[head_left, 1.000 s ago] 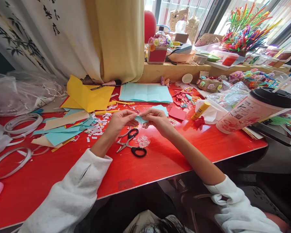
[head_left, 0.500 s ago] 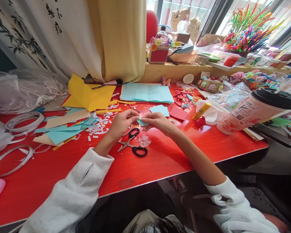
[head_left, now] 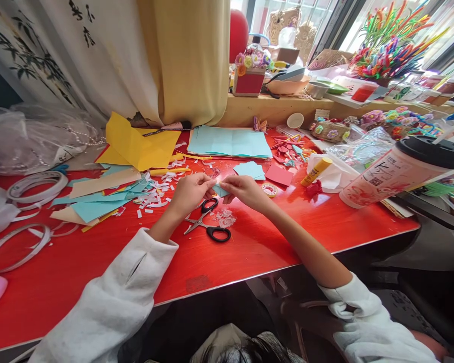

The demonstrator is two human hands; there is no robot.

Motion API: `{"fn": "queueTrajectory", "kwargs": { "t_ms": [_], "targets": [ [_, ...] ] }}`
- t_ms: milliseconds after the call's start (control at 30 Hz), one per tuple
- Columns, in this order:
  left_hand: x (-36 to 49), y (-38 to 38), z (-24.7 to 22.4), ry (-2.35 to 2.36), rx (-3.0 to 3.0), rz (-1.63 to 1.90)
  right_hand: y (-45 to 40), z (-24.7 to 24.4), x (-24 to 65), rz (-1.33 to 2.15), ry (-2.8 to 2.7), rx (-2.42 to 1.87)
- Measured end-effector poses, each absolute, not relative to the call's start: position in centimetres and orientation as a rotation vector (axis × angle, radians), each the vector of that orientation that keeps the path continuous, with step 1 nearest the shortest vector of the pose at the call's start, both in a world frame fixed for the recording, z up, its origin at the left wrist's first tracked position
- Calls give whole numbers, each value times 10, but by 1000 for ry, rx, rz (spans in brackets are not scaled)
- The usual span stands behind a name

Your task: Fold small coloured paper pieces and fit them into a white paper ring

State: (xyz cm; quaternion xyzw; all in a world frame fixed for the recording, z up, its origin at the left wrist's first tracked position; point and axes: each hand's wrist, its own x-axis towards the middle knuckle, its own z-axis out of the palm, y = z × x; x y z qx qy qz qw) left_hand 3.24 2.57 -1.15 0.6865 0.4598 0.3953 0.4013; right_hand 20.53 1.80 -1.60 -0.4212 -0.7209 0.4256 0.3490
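Observation:
Between my two hands is a small piece of light blue paper (head_left: 221, 190), pinched by the fingertips above the red table. My left hand (head_left: 192, 193) grips its left side, thumb and forefinger closed. On the other side my right hand (head_left: 245, 191) pinches it too, and the fingers cover much of the paper. Black-handled scissors (head_left: 203, 222) lie spread on the table just below the hands. Beside them is a little heap of clear-white scraps (head_left: 224, 218). Blue paper squares (head_left: 249, 170) and a red paper square (head_left: 279, 175) lie behind my right hand.
At left are paper offcuts (head_left: 102, 201), white shreds (head_left: 155, 199), tape rolls (head_left: 18, 249) and yellow paper (head_left: 155, 148). Blue sheets (head_left: 230, 142) lie at the back. A glue stick (head_left: 316, 172) and a tall drink cup (head_left: 386, 176) stand at right, near the table's edge.
Both hands stay in nearly the same place. The fingers have shifted slightly on the blue paper, and a bit more of it shows below them.

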Motion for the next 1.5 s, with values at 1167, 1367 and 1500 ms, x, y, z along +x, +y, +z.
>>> {"fn": "queueTrajectory", "kwargs": {
  "t_ms": [1167, 1367, 1500],
  "targets": [
    [23, 39, -14, 1028, 1555, 914, 15, -10, 208, 1095, -1949, -1107],
    [23, 39, -17, 980, 1595, 965, 14, -9, 207, 1078, -1971, -1096],
    [25, 40, -18, 994, 1523, 967, 16, -10, 207, 1083, -1941, -1118]
  ]
}}
